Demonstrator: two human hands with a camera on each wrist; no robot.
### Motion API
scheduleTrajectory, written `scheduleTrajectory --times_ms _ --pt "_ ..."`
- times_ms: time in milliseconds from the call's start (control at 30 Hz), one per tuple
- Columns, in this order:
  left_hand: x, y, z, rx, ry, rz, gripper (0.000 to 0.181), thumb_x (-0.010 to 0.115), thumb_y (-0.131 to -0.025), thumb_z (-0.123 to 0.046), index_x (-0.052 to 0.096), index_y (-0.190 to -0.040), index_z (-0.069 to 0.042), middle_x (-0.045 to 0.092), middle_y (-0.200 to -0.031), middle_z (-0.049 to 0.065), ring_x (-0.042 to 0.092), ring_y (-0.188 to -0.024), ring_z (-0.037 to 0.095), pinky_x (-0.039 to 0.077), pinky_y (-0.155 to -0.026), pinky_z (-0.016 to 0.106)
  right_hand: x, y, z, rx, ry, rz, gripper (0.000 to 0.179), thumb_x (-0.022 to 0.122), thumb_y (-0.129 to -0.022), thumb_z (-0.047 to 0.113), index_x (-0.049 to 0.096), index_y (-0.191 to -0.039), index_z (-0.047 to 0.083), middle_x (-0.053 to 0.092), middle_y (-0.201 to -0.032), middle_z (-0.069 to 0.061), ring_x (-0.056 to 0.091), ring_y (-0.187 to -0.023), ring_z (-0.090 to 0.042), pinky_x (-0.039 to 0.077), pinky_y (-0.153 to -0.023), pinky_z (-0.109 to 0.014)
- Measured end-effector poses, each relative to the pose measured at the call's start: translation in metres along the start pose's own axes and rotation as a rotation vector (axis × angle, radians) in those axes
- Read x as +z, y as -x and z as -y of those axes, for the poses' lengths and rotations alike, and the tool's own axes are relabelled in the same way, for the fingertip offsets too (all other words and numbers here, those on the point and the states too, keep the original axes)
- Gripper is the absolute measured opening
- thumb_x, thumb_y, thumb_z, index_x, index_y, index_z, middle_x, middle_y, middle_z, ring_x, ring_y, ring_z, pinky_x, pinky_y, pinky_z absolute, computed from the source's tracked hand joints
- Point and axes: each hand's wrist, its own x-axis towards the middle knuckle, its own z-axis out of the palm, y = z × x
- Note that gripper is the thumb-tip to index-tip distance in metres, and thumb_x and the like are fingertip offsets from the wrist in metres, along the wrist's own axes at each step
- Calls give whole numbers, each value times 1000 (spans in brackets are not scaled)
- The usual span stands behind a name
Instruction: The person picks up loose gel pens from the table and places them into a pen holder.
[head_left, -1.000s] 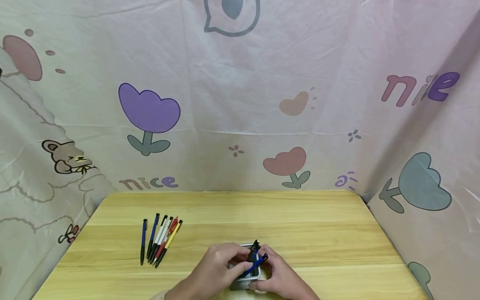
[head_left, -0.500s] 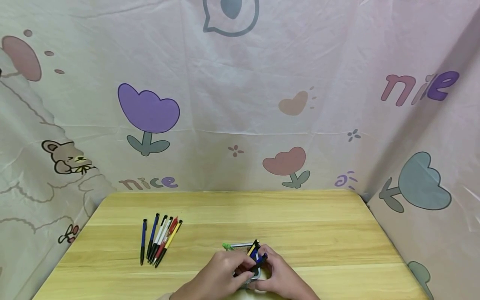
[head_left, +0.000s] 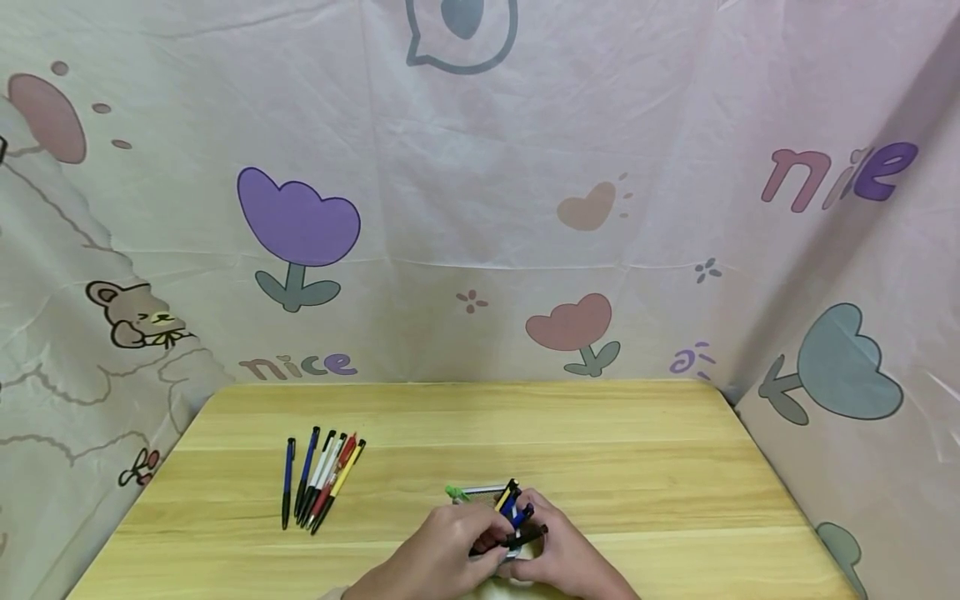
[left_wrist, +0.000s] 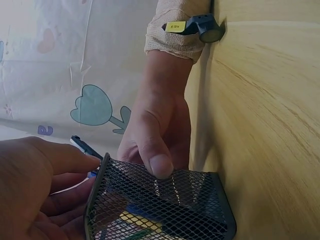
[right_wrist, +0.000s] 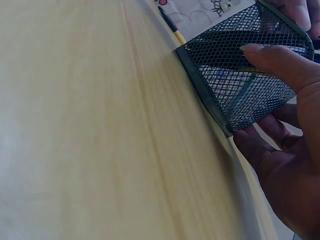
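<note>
Table (head_left: 615, 467): yellow woodgrain
Pens (head_left: 331, 467), table's nine o'clock: blue, white, red, yellow
Holder (left_wrist: 155, 200): dark mesh
Backdrop (head_left: 427, 192): pink floral

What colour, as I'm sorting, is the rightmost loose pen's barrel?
The barrel is yellow, clearest in the head view.

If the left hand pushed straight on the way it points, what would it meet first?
From the left hand, probably a blue pen leaning out of the mesh pen holder, with the right hand beyond it; depth between them is unclear.
</note>
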Motion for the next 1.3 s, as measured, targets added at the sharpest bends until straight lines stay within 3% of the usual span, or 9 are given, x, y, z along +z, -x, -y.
scheduleTrajectory --times_ms 333,733,900,1100,1300 --pt "-3 2 -1 37 -17 -48 9 78 -91 -10 74 -99 -10 74 -92 -3 60 -84 -11 51 -69 4 0 1 -1 -12 -12 0 38 85 -86 29 63 -118 27 58 -125 1 63 -108 -8 51 -96 -20" --pt "-18 7 2 43 -36 -175 19 80 -89 -6 73 -106 -10 77 -97 -1 67 -85 -3 57 -72 9 -1 1 -1 9 -7 -2 45 87 -84 30 61 -121 28 59 -133 4 62 -116 -10 49 -102 -19" --pt "-32 10 6 6 -88 -255 23 81 -87 -6 73 -108 -11 76 -98 -3 69 -85 0 58 -74 11 -1 0 0 -3 -20 4 47 86 -85 29 62 -125 28 57 -136 3 60 -120 -11 48 -105 -20" --pt "-50 15 16 -78 -240 -369 34 86 -81 -7 72 -112 -11 77 -99 -3 72 -84 7 60 -74 15 0 0 0 8 -20 1 44 87 -84 31 61 -120 27 58 -135 2 61 -120 -11 47 -105 -19" --pt "-64 23 28 -217 -358 -390 36 89 -79 -10 73 -112 -13 77 -101 -2 72 -85 10 62 -71 20 0 -1 -1 19 -33 7 39 86 -85 30 62 -115 24 57 -134 -1 60 -119 -11 48 -102 -18"
